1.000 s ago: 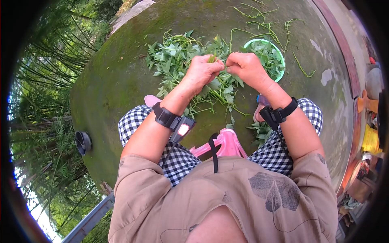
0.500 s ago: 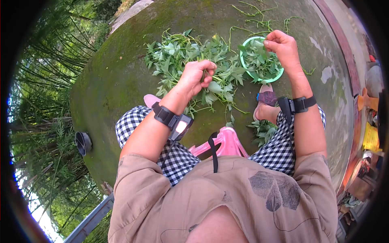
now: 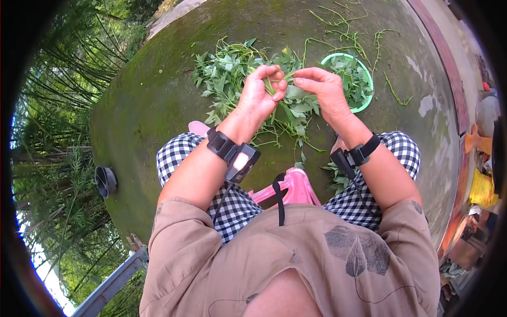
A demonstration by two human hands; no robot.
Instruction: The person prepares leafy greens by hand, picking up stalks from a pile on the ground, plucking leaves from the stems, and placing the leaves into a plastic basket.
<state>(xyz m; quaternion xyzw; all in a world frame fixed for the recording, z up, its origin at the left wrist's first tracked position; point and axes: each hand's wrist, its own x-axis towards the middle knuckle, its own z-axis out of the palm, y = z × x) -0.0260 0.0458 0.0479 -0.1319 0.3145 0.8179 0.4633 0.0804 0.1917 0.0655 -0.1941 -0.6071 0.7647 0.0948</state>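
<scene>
Head view | left hand [image 3: 262, 92]: half curled round green stems [image 3: 270, 87], over leafy pile [image 3: 224, 76] on mossy ground [image 3: 148, 105] | right hand [image 3: 325, 91]: pinching at same stems, thumb and forefinger nearly together, near green-rimmed basin [image 3: 372, 87] holding leaves [image 3: 351, 79].

Holding green stems [image 3: 270, 89] in curled left hand [image 3: 260, 91] | reaching to them with right hand [image 3: 323, 89], pinch unclear | noting leafy heap [image 3: 224, 71] beneath both hands on mossy ground [image 3: 158, 100] | noting leaf-filled, green-rimmed basin [image 3: 371, 84] just beside right hand
</scene>
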